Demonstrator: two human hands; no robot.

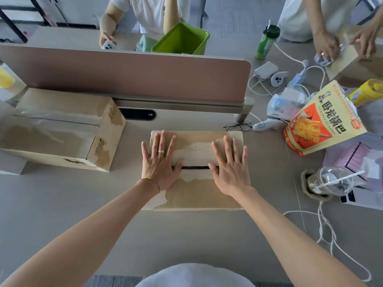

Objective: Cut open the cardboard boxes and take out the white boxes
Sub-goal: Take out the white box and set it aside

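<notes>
A flat cardboard box [196,195] lies on the desk in front of me, its top flaps parted by a dark slit along the middle seam. My left hand [160,162] lies flat on the far flap at the box's left, fingers spread, thumb at the slit. My right hand [230,164] lies flat on the same flap at the right, fingers straight, thumb at the slit. A larger cardboard box [62,129], taped over with clear tape, stands at the left. No white box shows.
A brown desk divider [124,75] runs behind the boxes. Glasses [238,126], a snack bag [323,119], a plastic cup with straw [331,181], chargers and cables crowd the right. Two other people work across the desk; a green bin [182,39] stands there.
</notes>
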